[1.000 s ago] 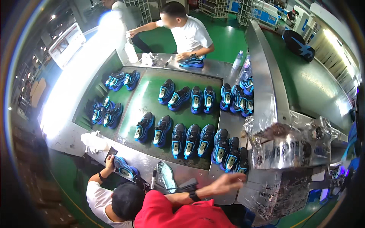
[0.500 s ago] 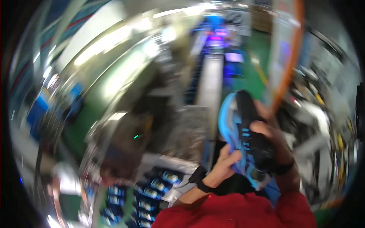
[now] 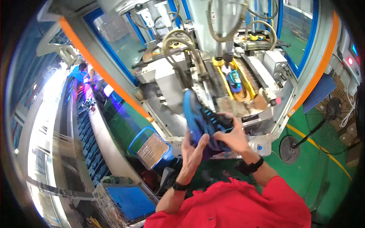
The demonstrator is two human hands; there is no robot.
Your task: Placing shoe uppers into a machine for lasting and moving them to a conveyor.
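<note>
With the grip of our left hand (image 3: 193, 151) and right hand (image 3: 236, 137) closed around the blue-and-black shoe (image 3: 200, 117), we should support both sides, clear of the machine (image 3: 167, 83).

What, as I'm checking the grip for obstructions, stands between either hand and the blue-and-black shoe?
Nothing visible: the left hand and the right hand both hold the blue-and-black shoe directly, one on each side, with no other object between.

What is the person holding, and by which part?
A black-and-blue shoe: the left hand grips its sole side, the right hand near its ankle opening.
</note>
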